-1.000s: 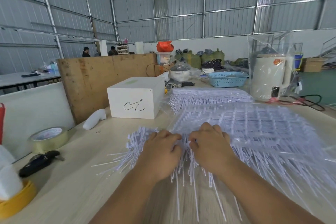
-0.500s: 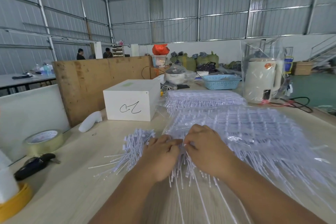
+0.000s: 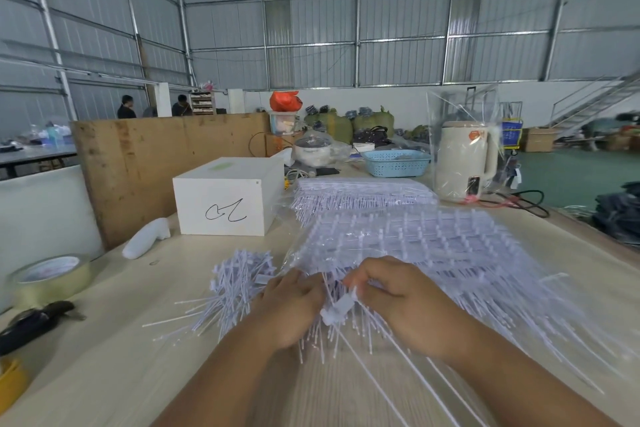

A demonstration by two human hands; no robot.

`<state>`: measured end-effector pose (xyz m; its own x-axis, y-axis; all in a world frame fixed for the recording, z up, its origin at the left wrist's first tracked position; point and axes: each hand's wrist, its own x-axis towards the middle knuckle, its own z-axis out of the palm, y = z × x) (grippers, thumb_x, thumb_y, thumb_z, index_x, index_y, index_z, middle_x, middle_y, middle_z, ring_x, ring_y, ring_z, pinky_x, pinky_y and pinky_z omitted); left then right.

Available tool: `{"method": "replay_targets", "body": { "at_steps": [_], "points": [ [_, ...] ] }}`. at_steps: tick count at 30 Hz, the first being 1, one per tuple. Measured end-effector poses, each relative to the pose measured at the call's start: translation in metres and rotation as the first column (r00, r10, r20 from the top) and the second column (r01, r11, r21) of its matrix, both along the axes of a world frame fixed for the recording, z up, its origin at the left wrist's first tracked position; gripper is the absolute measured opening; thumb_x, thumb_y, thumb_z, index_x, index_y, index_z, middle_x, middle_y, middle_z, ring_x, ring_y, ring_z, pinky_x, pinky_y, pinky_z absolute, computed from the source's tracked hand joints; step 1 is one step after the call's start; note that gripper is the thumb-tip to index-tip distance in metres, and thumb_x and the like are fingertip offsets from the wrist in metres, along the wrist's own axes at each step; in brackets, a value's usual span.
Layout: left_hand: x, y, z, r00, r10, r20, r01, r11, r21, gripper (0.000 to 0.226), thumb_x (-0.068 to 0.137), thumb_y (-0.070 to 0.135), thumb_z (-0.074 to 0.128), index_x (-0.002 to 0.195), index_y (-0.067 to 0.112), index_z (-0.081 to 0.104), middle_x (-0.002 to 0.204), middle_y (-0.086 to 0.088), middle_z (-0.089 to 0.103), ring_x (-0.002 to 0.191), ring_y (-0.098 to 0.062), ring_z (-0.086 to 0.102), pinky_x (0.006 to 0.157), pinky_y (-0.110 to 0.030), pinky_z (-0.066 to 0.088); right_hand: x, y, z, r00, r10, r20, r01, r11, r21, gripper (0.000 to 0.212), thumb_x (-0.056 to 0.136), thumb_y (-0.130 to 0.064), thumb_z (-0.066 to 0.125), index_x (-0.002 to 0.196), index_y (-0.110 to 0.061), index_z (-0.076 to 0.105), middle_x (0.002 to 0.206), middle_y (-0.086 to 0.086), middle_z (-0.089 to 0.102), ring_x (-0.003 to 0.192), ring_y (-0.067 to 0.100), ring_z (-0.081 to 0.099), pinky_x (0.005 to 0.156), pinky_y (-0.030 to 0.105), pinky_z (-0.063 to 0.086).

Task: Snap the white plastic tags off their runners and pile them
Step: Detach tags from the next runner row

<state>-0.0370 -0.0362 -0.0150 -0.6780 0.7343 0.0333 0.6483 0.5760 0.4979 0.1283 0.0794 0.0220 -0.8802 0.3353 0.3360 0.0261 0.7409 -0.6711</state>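
Both hands sit close together at the near edge of the big sheet of tags on runners (image 3: 433, 246), which lies on the wooden table (image 3: 104, 374) partly under clear plastic wrap. Left hand (image 3: 287, 308) has its fingers curled onto the thin white stems at the sheet's edge — it grips them. Right hand (image 3: 398, 302) has its fingers curled too, pinching a small white tag piece (image 3: 339, 308) that pokes out between the two hands, just below the knuckles. Exact finger contact is blurred.

Loose pile of tags (image 3: 239, 284) lies just left of the left hand, touching or nearly touching it; stems fan out toward the near-left. A second stack of runner sheets (image 3: 360, 194) lies behind the first, well beyond the hands.

Other things on the table:
- white box (image 3: 225, 198) with a black scribble, behind the pile
- white foam-like piece (image 3: 145, 243), left of the box
- tape roll (image 3: 52, 277) and black tool (image 3: 31, 322) — far left
- cream kettle (image 3: 464, 159) in a clear bag, far right
- blue basket (image 3: 394, 163) beside the kettle
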Motion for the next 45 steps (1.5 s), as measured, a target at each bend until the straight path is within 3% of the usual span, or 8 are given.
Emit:
{"method": "replay_targets", "body": {
  "at_steps": [8,12,19,25,31,35,40,45],
  "points": [
    [0.0,0.005,-0.014,0.958,-0.076,-0.277,0.012,0.974,-0.226,0.059,0.099,0.037,0.035,0.153,0.033,0.011,0.163,0.001,-0.001,0.149,-0.027,0.0,0.117,-0.05,0.007,0.01,-0.01,0.009,0.995,0.096,-0.035,-0.097,0.995,-0.027,0.014,0.097,-0.022,0.053,0.089,-0.023,0.065,0.094,0.001,0.064,0.091,0.021,0.061,0.089,0.049,0.045],
    [-0.003,0.006,-0.012,0.943,-0.022,-0.333,-0.044,0.981,-0.189,0.055,0.099,0.038,0.039,0.15,0.027,0.025,0.16,-0.002,0.014,0.146,-0.03,0.012,0.116,-0.049,0.015,0.02,-0.014,0.028,0.974,0.128,-0.188,-0.158,0.976,-0.153,0.015,0.093,-0.032,0.051,0.083,-0.026,0.06,0.083,-0.007,0.069,0.081,0.045,0.059,0.073,0.058,0.043],
    [0.002,0.006,0.004,0.9,0.208,-0.383,-0.03,0.906,0.423,0.028,0.085,0.023,0.064,0.111,0.029,0.071,0.133,-0.005,0.054,0.12,-0.034,0.049,0.1,-0.048,0.039,0.027,-0.016,0.044,0.913,0.115,-0.392,-0.158,0.984,-0.08,0.016,0.098,-0.034,0.049,0.087,-0.027,0.058,0.082,-0.002,0.066,0.078,0.048,0.055,0.064,0.046,0.041],
    [0.014,0.001,0.012,0.886,0.226,-0.405,-0.094,0.943,0.32,0.012,0.08,0.026,0.061,0.09,0.028,0.068,0.126,-0.001,0.054,0.112,-0.025,0.053,0.094,-0.042,0.044,0.021,-0.014,0.042,0.93,0.145,-0.337,-0.123,0.989,0.084,0.013,0.099,-0.037,0.047,0.091,-0.029,0.053,0.074,0.007,0.056,0.068,0.027,0.053,0.062,0.04,0.044],
    [0.026,-0.006,0.029,0.887,0.309,-0.343,-0.003,0.747,0.665,0.017,0.075,0.012,0.053,0.071,0.011,0.069,0.127,-0.009,0.062,0.112,-0.031,0.055,0.097,-0.043,0.041,0.017,-0.002,0.033,0.979,0.072,-0.188,-0.046,0.989,0.139,0.013,0.099,-0.031,0.051,0.087,-0.031,0.055,0.065,0.002,0.053,0.055,0.015,0.045,0.053,0.03,0.039],
    [0.043,-0.009,0.042,0.997,-0.038,-0.073,0.081,0.548,0.833,0.027,0.082,0.021,0.041,0.077,0.024,0.067,0.095,0.009,0.068,0.089,-0.009,0.058,0.078,-0.021,0.042,0.015,0.002,0.031,0.994,0.011,-0.112,0.01,0.982,0.188,0.014,0.094,-0.033,0.058,0.082,-0.029,0.062,0.069,-0.005,0.061,0.064,0.013,0.057,0.065,0.039,0.05],
    [0.056,0.0,0.035,0.924,-0.381,0.018,0.321,0.802,0.503,0.039,0.08,0.067,0.04,0.083,0.037,0.065,0.079,0.008,0.068,0.075,-0.007,0.063,0.073,-0.026,0.047,0.012,0.006,0.025,0.998,-0.008,-0.055,0.021,0.971,0.237,0.019,0.087,-0.018,0.062,0.072,-0.03,0.064,0.069,-0.013,0.062,0.067,0.005,0.058,0.063,0.028,0.048],
    [0.047,0.001,0.032,0.916,-0.387,0.108,0.27,0.792,0.548,0.039,0.085,0.054,0.056,0.081,0.017,0.069,0.071,-0.004,0.061,0.067,-0.011,0.056,0.071,-0.032,0.045,0.011,0.005,0.018,0.997,0.028,-0.073,-0.022,0.996,0.085,0.015,0.088,-0.025,0.066,0.075,-0.03,0.064,0.065,-0.009,0.061,0.056,0.0,0.051,0.056,0.022,0.041]
  ]
}}
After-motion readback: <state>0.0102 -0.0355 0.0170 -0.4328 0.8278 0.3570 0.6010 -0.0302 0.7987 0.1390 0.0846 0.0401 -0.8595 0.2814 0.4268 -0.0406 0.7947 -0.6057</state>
